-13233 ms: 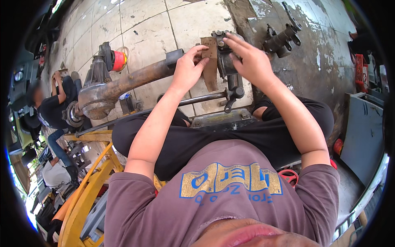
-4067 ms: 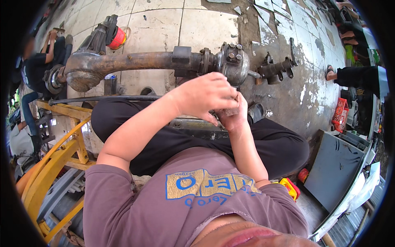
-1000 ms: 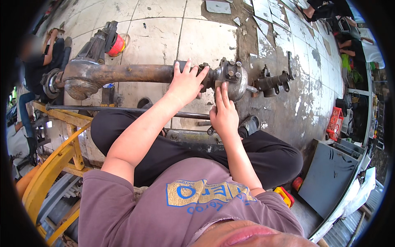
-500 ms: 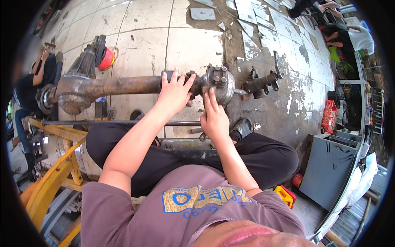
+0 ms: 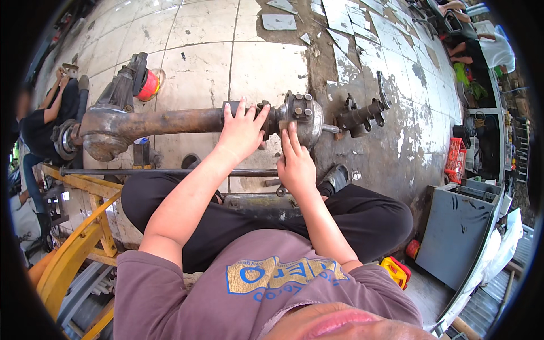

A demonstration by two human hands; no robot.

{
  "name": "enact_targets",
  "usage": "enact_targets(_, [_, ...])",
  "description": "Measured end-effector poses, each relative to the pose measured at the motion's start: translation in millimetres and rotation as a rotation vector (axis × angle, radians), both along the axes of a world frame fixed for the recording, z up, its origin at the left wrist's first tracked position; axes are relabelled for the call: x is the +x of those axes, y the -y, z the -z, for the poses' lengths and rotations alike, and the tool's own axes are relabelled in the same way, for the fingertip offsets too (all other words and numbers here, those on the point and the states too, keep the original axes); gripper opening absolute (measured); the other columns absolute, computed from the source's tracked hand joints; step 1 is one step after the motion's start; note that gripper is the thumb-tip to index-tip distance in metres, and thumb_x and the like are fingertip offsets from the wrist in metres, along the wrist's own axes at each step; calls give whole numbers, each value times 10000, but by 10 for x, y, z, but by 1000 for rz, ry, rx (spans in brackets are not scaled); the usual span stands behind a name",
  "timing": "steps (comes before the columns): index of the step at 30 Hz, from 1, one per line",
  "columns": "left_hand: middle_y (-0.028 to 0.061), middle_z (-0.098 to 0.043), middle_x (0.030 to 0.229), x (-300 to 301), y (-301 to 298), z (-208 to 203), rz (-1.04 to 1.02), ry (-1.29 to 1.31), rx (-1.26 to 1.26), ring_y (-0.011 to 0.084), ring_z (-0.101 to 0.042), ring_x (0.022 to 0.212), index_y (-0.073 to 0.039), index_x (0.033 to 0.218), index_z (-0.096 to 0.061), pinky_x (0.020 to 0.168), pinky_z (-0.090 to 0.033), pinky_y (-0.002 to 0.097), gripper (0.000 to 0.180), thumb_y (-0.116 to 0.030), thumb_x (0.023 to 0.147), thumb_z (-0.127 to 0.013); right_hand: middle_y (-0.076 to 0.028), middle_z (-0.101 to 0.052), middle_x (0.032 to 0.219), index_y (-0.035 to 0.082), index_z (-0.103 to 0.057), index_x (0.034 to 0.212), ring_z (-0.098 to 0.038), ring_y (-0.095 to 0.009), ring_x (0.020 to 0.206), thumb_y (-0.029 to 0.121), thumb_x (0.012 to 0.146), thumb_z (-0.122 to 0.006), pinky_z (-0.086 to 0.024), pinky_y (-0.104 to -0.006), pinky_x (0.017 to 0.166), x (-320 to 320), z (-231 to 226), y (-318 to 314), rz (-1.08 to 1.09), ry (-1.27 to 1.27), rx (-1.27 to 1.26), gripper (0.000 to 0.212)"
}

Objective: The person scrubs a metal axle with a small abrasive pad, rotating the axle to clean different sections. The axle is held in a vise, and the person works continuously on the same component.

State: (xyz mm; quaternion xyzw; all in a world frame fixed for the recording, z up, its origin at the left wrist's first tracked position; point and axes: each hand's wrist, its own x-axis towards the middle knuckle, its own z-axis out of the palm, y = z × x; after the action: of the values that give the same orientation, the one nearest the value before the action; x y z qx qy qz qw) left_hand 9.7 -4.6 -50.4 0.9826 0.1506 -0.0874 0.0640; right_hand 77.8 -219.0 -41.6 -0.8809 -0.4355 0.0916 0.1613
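A heavy, rust-brown vehicle axle housing (image 5: 170, 121) lies crosswise in front of me, with a rounded bulge toward its left end. My left hand (image 5: 242, 135) rests on the tube near its right end, fingers spread over a dark collar. Two extended fingers of my right hand (image 5: 297, 163) touch the near side of the round steel knuckle (image 5: 309, 127); its other fingers are curled. Bolt heads stand on top of the knuckle, and a short shaft sticks out to its right. A long thin metal rod (image 5: 141, 171) runs between the axle and my legs.
A dark steering gearbox-like part (image 5: 359, 118) lies on the floor to the right. Red round container (image 5: 148, 86) stands behind the axle. At left are a yellow frame (image 5: 73, 252) and a seated person (image 5: 52, 116). A grey metal cabinet (image 5: 453, 232) and red crate (image 5: 455, 160) line the right.
Both hands keep nearly the same places on the axle. The view has shifted slightly, and the person at left has leaned or moved a little.
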Motion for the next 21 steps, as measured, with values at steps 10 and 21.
enact_targets(10, [166, -555, 1738, -3, 36, -49, 15, -7, 10, 435, -357, 1706, -200, 1816, -368, 1325, -287, 792, 996, -530, 999, -832, -138, -400, 1864, 61, -513, 1715, -747, -392, 1046, 64, 929, -689, -641, -500, 913, -54, 31, 64, -7, 10, -31, 806])
enact_targets(21, [146, -542, 1752, 36, -13, -116, 14, -79, 7, 428, -354, 1709, -213, 1825, -344, 1334, -302, 765, 1031, -571, 992, -834, -128, -441, 1845, 65, -555, 1691, -738, -362, 941, 89, 899, -706, -650, -501, 872, 61, 40, -36, 0, 55, 107, 807])
